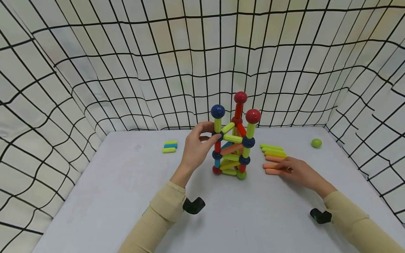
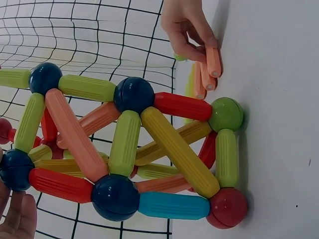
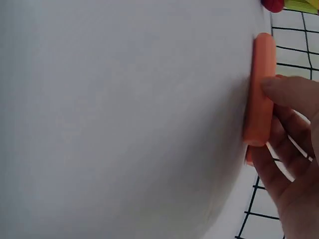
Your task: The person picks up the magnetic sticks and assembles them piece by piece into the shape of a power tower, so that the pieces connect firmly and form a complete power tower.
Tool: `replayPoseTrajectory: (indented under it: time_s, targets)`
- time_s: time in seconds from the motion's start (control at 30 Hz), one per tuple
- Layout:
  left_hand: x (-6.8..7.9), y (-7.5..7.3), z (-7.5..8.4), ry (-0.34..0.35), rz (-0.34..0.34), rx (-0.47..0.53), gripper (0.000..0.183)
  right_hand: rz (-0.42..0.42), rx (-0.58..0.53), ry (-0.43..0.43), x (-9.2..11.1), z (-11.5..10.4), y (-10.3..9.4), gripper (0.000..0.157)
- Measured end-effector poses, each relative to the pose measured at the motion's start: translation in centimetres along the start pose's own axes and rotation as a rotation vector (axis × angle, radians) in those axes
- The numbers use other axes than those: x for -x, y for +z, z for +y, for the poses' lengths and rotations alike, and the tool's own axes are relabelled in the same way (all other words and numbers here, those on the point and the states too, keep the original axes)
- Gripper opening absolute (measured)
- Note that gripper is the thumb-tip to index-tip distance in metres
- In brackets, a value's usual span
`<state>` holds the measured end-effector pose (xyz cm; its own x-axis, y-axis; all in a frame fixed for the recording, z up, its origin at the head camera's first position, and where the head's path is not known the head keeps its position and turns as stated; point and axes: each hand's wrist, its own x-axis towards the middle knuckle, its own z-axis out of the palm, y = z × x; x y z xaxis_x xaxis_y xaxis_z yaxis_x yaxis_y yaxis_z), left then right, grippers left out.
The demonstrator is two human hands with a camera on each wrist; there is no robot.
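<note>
A tower of magnetic sticks and balls [image 1: 230, 157] stands upright on the white table. Its left upper blue ball [image 2: 16, 170] is pinched between the thumb and fingers of my left hand [image 1: 197, 146]. Red balls and one blue ball top its three upright posts. To the right of the tower, my right hand [image 1: 297, 171] pinches an orange stick [image 3: 260, 92] with thumb and fingertips. The stick lies low over the table, at the near end of a row of orange, yellow and green sticks [image 1: 272, 149]. Part of another orange stick shows behind it in the right wrist view.
Two green sticks and a blue stick [image 1: 170, 146] lie left of the tower. A green ball [image 1: 316, 143] rests at the far right of the table [image 1: 104, 196]. Black grid netting [image 1: 202, 63] over white walls encloses the back and sides.
</note>
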<state>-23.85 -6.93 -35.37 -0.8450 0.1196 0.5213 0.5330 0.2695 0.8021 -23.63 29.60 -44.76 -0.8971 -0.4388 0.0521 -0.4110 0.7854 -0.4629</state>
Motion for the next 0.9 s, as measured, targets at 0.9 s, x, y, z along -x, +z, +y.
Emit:
replayPoseTrajectory:
  time_s: [0.9]
  targets:
    - [0.1,-0.1,0.1,0.01,0.007,-0.011,0.036,0.18,-0.529,0.037,-5.1,-13.5,-9.5,0.047]
